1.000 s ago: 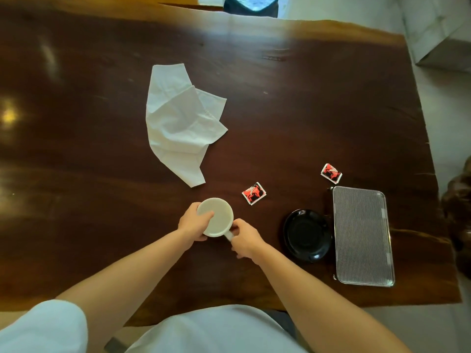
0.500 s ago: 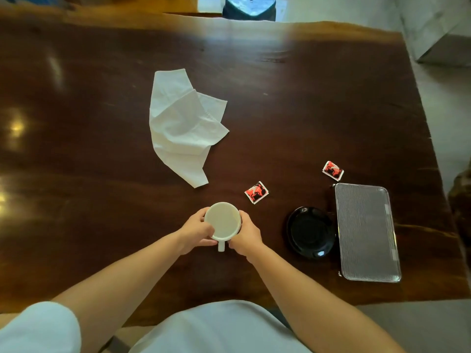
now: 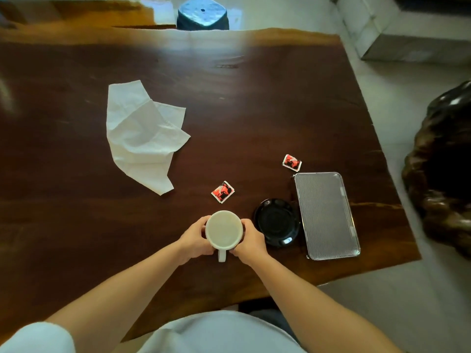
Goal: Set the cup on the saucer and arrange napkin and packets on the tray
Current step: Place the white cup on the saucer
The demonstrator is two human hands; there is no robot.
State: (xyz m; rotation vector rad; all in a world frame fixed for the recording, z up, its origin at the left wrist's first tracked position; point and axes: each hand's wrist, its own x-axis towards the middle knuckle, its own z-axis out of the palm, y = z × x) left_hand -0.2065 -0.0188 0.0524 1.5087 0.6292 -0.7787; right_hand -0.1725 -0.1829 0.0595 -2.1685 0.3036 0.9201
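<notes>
A white cup [image 3: 223, 230] with its handle toward me is held from both sides: my left hand [image 3: 195, 239] on its left wall, my right hand [image 3: 248, 242] on its right wall. Just right of my right hand lies the black saucer [image 3: 277, 221], bare. The ribbed silver tray [image 3: 326, 215] lies beside the saucer's right edge. One red packet [image 3: 222, 191] lies beyond the cup, and a second red packet [image 3: 291, 162] lies just past the tray's far left corner. A crumpled white napkin [image 3: 142, 135] lies farther off to the left.
Everything lies on a dark wooden table [image 3: 76, 200] whose near edge runs below my arms and whose right edge is just past the tray. A dark stool [image 3: 202, 12] stands beyond the far edge. A dark carved piece [image 3: 443, 174] is on the floor at right.
The cup's handle has turned from the right side toward me, and the cup with both hands has shifted right, closer to the saucer. My right hand went from the handle to the cup's wall.
</notes>
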